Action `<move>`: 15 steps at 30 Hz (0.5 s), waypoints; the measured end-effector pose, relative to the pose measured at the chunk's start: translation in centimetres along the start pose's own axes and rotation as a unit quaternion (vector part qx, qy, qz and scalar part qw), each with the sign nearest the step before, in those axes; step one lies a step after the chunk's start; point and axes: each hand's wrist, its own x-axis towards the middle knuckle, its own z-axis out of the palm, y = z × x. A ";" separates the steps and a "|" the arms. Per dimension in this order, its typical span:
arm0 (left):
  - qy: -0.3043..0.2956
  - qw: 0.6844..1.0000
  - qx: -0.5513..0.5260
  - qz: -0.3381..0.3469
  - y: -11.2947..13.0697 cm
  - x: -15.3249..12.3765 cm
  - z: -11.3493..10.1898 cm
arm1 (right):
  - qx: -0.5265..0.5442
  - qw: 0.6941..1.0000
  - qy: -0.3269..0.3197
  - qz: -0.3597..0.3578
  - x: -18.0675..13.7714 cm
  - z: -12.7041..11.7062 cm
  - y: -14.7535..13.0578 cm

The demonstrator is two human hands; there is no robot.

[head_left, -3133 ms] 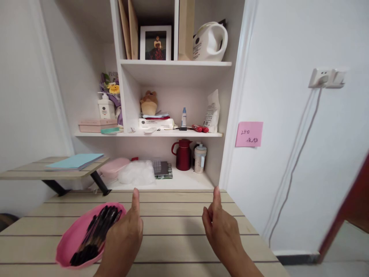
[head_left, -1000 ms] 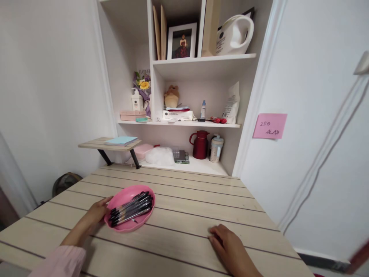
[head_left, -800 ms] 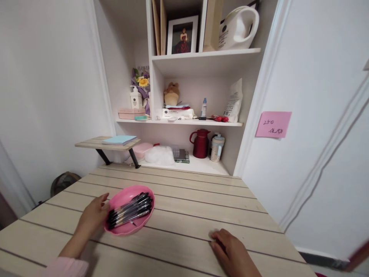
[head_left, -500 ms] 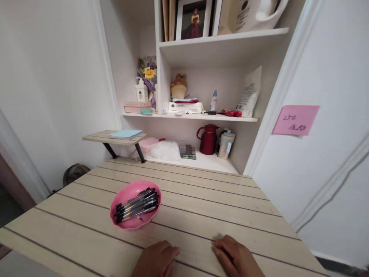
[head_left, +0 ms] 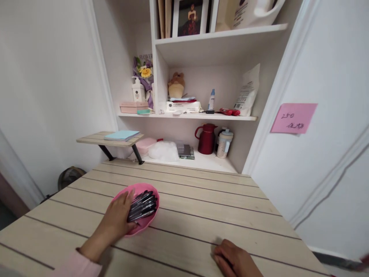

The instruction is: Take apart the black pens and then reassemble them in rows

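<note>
The fingers [head_left: 124, 200] of the left hand [head_left: 117, 219] are held straight and close together. They are laid flat across the left ends of the black pens [head_left: 144, 203] and are not clamped on anything. The thumb's position cannot be told. The palm is rested on the near-left rim of the pink bowl [head_left: 148, 224], and the wrist runs back toward the near left into a pink sleeve [head_left: 82, 265].

The pens are bundled side by side inside the bowl, with their tips pointing to the near left. The bowl stands on the slatted wooden table [head_left: 201, 207], left of centre and closer to the near edge than to the far one.

The right hand [head_left: 235, 261] is placed palm down on the table at the near edge, well apart from the bowl and to its right. Its fingers are loosely bent and kept side by side, with the tips on the wood. Nothing is seen in their grip.

A white shelf unit [head_left: 201, 115] is set against the far edge of the table. On its lowest level a red jug [head_left: 206, 139] stands just beside a pale lidded cup [head_left: 224, 143]. At the far left a small raised stand [head_left: 95, 140] carries a light blue booklet [head_left: 121, 135]. A pink note [head_left: 293, 117] is stuck to the wall on the right.
</note>
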 end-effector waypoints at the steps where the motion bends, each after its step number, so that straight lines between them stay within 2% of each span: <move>1: -0.034 0.999 0.000 -0.009 -0.5 0.5 0.1 | -0.001 1.000 0.000 0.004 0.1 -0.1 -0.1; 3: -0.097 0.995 -0.011 -0.018 -1.2 1.1 0.6 | -0.001 1.000 0.003 0.011 0.1 -0.2 -0.2; 5: -0.130 0.991 -0.020 -0.012 -1.7 1.4 1.0 | 0.001 1.000 0.011 0.015 0.2 -0.3 -0.2; 15: -0.130 0.989 -0.049 0.047 -3.4 2.3 -0.3 | -0.005 0.999 0.024 0.035 0.5 -0.4 0.1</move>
